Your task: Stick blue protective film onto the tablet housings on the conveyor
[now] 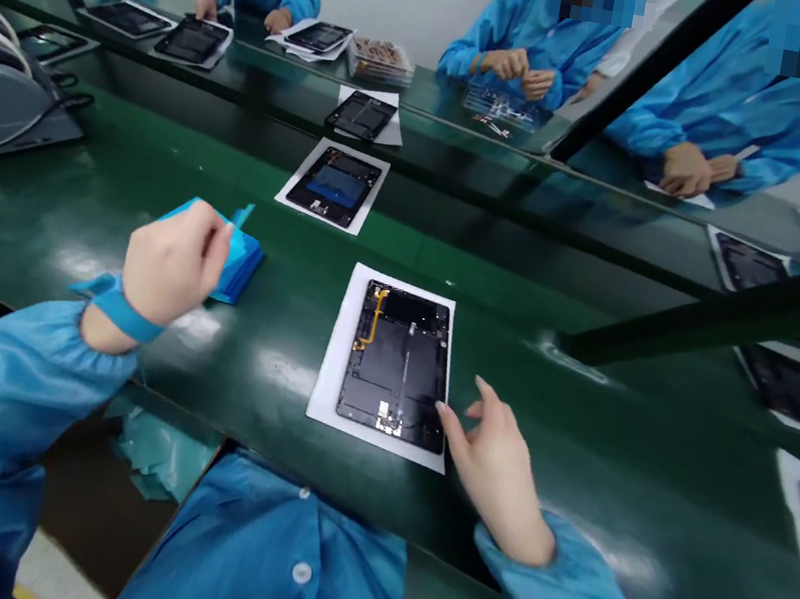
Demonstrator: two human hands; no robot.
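Observation:
My left hand (175, 259) is closed in a pinch above a stack of blue film sheets (246, 277). A light-blue strip of film pokes up beside its fingertips, and the grip itself is partly hidden. Around the left wrist runs a blue band (129, 312). In front of me an opened tablet housing (389, 369), black with an orange flex cable (375, 321), lies on a white sheet (330, 370). My right hand (497, 457) is open, its thumb at the housing's lower right edge and its other fingers apart.
Another tablet housing with a blue panel (338, 186) lies farther back on the green bench (270, 350). More housings on white sheets are at the right edge. A grey machine (1, 110) stands left. Slanting dark posts (709, 308) and several co-workers in blue are beyond.

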